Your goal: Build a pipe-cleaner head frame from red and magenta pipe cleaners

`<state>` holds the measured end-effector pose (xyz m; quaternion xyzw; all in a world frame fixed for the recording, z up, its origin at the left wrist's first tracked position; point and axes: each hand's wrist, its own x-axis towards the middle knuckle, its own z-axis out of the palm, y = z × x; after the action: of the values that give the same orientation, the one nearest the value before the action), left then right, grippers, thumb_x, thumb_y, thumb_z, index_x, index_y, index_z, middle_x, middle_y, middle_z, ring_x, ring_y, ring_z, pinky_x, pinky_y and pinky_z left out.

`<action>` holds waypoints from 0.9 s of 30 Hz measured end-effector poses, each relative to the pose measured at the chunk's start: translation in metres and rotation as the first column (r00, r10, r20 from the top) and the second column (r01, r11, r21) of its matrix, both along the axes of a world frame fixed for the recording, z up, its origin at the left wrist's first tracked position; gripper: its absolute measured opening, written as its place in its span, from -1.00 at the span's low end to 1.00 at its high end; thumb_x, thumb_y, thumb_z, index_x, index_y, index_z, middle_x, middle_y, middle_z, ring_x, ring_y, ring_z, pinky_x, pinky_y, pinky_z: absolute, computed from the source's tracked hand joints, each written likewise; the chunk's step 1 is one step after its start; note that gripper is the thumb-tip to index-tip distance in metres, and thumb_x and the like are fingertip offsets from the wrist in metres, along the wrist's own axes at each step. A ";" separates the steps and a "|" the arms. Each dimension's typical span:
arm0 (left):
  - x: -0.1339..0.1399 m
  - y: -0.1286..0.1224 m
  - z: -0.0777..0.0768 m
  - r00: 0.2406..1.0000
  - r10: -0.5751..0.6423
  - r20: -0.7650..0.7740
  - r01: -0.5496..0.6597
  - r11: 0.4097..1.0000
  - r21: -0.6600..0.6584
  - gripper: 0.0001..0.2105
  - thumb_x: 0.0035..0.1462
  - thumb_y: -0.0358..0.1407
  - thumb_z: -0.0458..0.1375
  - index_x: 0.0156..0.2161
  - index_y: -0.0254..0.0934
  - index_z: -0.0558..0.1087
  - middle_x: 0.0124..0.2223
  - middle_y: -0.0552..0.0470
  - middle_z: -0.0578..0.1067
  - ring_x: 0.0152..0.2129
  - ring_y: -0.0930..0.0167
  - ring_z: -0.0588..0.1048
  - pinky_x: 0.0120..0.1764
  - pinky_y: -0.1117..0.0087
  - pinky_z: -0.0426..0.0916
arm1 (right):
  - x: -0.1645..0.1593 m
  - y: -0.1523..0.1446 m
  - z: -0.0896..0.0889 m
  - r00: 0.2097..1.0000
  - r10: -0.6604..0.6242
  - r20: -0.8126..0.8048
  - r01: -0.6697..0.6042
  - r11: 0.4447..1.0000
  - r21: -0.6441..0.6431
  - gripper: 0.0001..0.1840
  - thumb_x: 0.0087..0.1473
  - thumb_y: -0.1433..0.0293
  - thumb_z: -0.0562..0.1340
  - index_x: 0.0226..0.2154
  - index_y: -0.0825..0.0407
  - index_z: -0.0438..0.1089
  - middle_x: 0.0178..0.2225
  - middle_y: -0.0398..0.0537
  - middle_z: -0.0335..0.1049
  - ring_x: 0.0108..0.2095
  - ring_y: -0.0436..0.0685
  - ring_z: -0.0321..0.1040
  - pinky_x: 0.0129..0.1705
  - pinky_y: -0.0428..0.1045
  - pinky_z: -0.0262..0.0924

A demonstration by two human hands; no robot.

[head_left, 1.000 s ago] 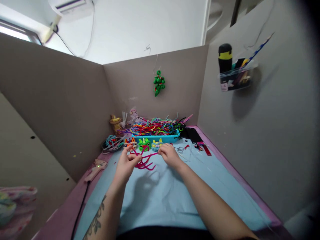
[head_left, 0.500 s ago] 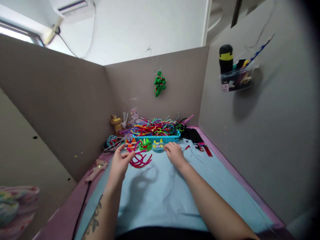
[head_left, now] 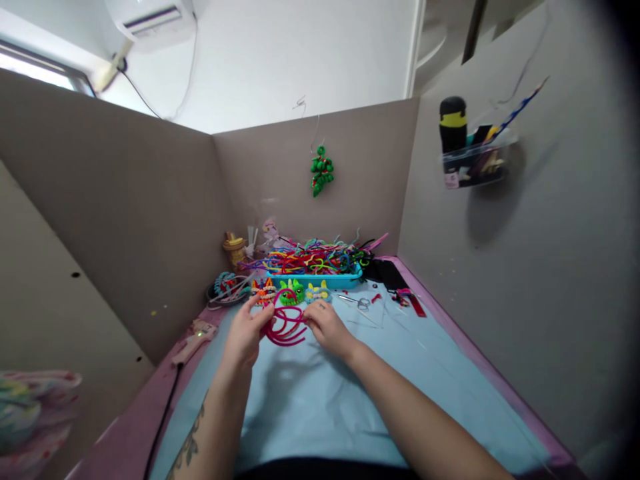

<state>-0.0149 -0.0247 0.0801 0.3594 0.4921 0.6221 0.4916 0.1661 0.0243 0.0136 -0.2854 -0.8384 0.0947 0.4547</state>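
Note:
Curled magenta pipe cleaners (head_left: 286, 343) hang in loops over the blue table cover. My left hand (head_left: 244, 333) is closed around them between thumb and fingers. My right hand (head_left: 327, 325), to the right of the loops, pinches what looks like one magenta strand at their edge. Just beyond the hands stand three fuzzy figures in a row: an orange one (head_left: 263, 292), a green one (head_left: 292, 293) and a light blue and yellow one (head_left: 318, 293). My left fingers are close to the orange figure.
Behind the figures a blue tray (head_left: 320, 282) overflows with colourful pipe cleaners. Scissors (head_left: 362, 304) lie right of the figures, a black phone-like slab (head_left: 391, 275) beyond them. A pink glue gun (head_left: 194, 343) with a cord rests at left, near a bowl (head_left: 220, 297).
My right hand has moved left from beside the blue figure to the magenta pipe cleaners, uncovering the scissors. My left hand still holds the bundle, now slightly lower in view.

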 end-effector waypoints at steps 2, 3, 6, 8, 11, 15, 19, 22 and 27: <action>0.002 -0.002 0.000 0.999 -0.044 0.005 0.044 0.999 -0.014 -0.15 -0.28 -0.27 0.37 0.16 -0.37 0.12 -0.61 0.19 0.42 -0.70 0.56 0.37 -0.57 0.58 0.21 | 0.003 0.005 -0.003 0.999 -0.016 0.045 0.018 0.999 -0.036 -0.87 0.11 0.51 0.10 -0.35 0.02 0.34 -0.37 -0.06 0.38 -0.24 0.12 0.21 -0.16 0.03 0.09; 0.003 -0.002 -0.001 0.999 -0.053 -0.010 0.053 0.999 -0.012 -0.12 -0.29 -0.26 0.38 0.17 -0.37 0.11 -0.59 0.17 0.43 -0.68 0.55 0.38 -0.56 0.57 0.22 | 0.005 0.008 -0.004 0.997 -0.027 0.075 0.031 0.998 -0.056 -0.87 0.10 0.51 0.11 -0.36 0.02 0.34 -0.37 -0.06 0.38 -0.24 0.12 0.21 -0.17 0.03 0.09; 0.005 -0.003 -0.005 0.995 -0.040 -0.091 0.042 0.999 0.024 -0.04 -0.33 -0.24 0.39 0.19 -0.41 0.04 -0.57 0.14 0.46 -0.63 0.51 0.41 -0.51 0.54 0.24 | 0.011 0.019 -0.008 0.984 -0.077 0.158 0.092 0.991 -0.094 -0.86 0.07 0.53 0.13 -0.36 0.01 0.36 -0.36 -0.07 0.39 -0.24 0.11 0.22 -0.17 0.02 0.08; 0.005 -0.004 -0.006 0.989 -0.027 -0.146 0.037 0.997 0.066 -0.04 -0.30 -0.21 0.37 0.21 -0.42 0.01 -0.56 0.14 0.45 -0.60 0.50 0.41 -0.49 0.53 0.23 | 0.017 0.025 -0.010 0.971 -0.133 0.199 0.156 0.982 -0.103 -0.86 0.05 0.54 0.14 -0.39 0.01 0.37 -0.36 -0.06 0.39 -0.24 0.12 0.23 -0.17 0.04 0.07; 0.004 -0.007 -0.003 0.957 0.003 -0.289 0.043 0.987 0.154 -0.10 -0.19 -0.20 0.30 0.23 -0.38 -0.03 -0.56 0.18 0.42 -0.61 0.50 0.38 -0.49 0.52 0.21 | 0.025 0.027 -0.006 0.968 -0.196 0.158 0.213 0.973 -0.094 -0.84 0.06 0.53 0.13 -0.41 0.01 0.39 -0.36 -0.03 0.40 -0.24 0.14 0.24 -0.16 0.06 0.09; 0.010 -0.013 0.001 0.813 0.060 -0.579 0.125 0.954 0.274 -0.27 -0.04 -0.29 0.18 0.23 -0.33 0.00 -0.51 0.15 0.42 -0.56 0.48 0.38 -0.42 0.47 0.26 | 0.022 0.007 0.013 0.980 -0.131 -0.150 0.136 0.991 0.019 -0.74 0.11 0.43 0.10 -0.12 0.00 0.34 -0.17 0.03 0.37 -0.12 0.17 0.22 -0.05 0.11 0.09; 0.019 -0.013 -0.005 0.681 -0.034 -0.731 0.329 0.906 0.265 -0.38 0.04 -0.38 0.06 0.23 -0.28 0.03 -0.46 0.11 0.44 -0.49 0.44 0.41 -0.31 0.42 0.29 | 0.005 -0.015 0.025 0.993 0.034 -0.117 -0.028 0.998 0.056 -0.80 0.09 0.38 0.14 -0.20 -0.02 0.39 -0.18 0.01 0.34 -0.09 0.18 0.18 -0.01 0.13 0.05; 0.018 -0.008 -0.011 0.674 0.052 -0.737 0.282 0.904 0.322 -0.41 0.03 -0.37 0.09 0.20 -0.23 0.10 -0.32 0.02 0.48 -0.34 0.38 0.44 -0.21 0.37 0.29 | -0.003 -0.016 0.023 0.983 0.062 -0.173 -0.072 0.996 -0.051 -0.85 0.10 0.41 0.12 -0.43 0.01 0.39 -0.36 -0.05 0.35 -0.24 0.12 0.23 -0.09 0.08 0.09; 0.006 -0.004 -0.013 0.679 0.330 -0.656 -0.042 0.909 0.415 -0.60 0.04 -0.27 0.12 0.03 -0.24 0.33 -0.30 -0.02 0.49 -0.33 0.33 0.45 -0.18 0.33 0.28 | 0.000 -0.007 0.018 0.925 0.007 -0.381 -0.095 0.973 -0.212 -0.81 0.11 0.38 0.12 -0.49 0.02 0.35 -0.44 -0.08 0.33 -0.33 0.08 0.24 -0.20 0.01 0.13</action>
<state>-0.0084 -0.0288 0.0669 0.6036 0.5531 0.5617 0.1190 0.1660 0.0176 0.0318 -0.2898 -0.7261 0.2546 0.5692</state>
